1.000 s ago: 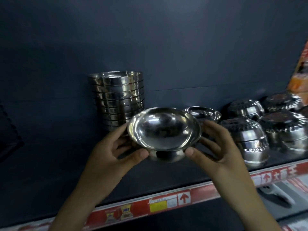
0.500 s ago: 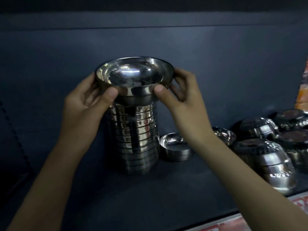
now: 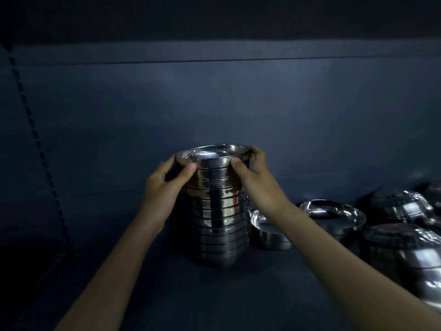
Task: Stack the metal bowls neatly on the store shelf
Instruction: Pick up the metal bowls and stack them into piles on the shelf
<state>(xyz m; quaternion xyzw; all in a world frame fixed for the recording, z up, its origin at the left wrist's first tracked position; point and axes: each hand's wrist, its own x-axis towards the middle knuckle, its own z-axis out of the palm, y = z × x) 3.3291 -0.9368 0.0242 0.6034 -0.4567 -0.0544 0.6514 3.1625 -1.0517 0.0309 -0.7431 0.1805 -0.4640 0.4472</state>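
Fingers (image 3: 189, 168) of left hand (image 3: 164, 188) and right hand (image 3: 256, 179) tight around top bowl (image 3: 214, 154) atop stack (image 3: 219, 223).

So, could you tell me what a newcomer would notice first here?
The tall stack of metal bowls stands centre on the dark shelf, and the left hand and right hand grip the top bowl by its rim. Right of it sit two loose upright bowls, then upturned bowls at the far right.

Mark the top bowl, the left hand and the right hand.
top bowl (image 3: 214, 152): head view, on its shiny inside.
left hand (image 3: 164, 187): head view, on the back of the hand.
right hand (image 3: 259, 182): head view, on the back of the hand.
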